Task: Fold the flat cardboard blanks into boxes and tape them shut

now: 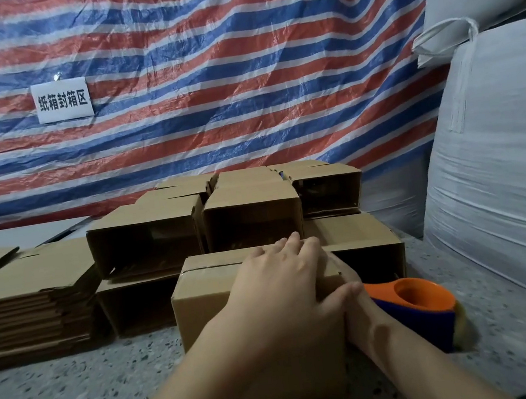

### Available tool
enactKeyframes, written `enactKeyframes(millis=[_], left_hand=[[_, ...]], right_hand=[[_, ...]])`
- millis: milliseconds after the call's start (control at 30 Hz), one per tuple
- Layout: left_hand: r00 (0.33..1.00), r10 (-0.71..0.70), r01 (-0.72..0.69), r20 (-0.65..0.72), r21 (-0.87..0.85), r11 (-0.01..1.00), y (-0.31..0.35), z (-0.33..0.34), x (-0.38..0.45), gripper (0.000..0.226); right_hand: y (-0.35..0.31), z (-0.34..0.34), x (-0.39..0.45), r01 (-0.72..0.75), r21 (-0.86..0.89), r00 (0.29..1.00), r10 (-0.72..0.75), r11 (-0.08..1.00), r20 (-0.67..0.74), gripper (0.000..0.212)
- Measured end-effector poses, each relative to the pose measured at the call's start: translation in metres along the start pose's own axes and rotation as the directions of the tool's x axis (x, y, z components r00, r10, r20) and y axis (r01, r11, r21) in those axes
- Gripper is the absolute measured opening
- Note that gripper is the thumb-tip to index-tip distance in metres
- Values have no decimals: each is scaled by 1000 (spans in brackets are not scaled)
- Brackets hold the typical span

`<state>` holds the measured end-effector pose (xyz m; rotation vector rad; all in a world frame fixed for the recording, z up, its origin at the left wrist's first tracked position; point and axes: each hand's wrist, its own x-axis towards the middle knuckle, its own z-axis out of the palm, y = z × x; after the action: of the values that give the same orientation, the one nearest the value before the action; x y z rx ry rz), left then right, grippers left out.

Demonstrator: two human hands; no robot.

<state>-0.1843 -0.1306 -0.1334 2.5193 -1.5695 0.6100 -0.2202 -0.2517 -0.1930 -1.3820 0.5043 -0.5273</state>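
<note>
Stacked boxes (250,214) behind, sacks (506,182) right.

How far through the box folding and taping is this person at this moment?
Done: about nine folded boxes stacked behind, open ends facing the camera. In hand: the left hand presses flat on the near box, tape already across its top, while the right hand holds the orange tape dispenser. Left: a tall stack of flat blanks.

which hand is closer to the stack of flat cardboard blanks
Left. The left hand lies on top of the brown cardboard box, beside the stack of flat cardboard blanks. The right hand is on the box's far right side, at the orange tape dispenser.
</note>
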Motion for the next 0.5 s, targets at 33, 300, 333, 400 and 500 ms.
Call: enactKeyframes(millis=[33,300,333,400,500], left_hand=[[1000,0,0,-16,-11,1000,0,0,-1,83],[994,-23,5,-105,-163,987,-2,1,-5,73],[994,-28,9,-101,-176,984,-2,2,-5,73],[993,-38,15,-116,-194,981,-1,2,-6,69],[963,-58,-28,-263,-314,949,-2,1,-8,56]], right_hand=[[-5,-1,0,19,4,1000,-19,1000,-23,35],[-34,-7,15,56,12,997,-56,998,-48,41],[-29,-4,11,6,36,1000,-7,999,16,42],[-20,-1,5,-55,110,994,44,992,103,47],[-22,-1,5,23,47,999,-21,999,-43,37]])
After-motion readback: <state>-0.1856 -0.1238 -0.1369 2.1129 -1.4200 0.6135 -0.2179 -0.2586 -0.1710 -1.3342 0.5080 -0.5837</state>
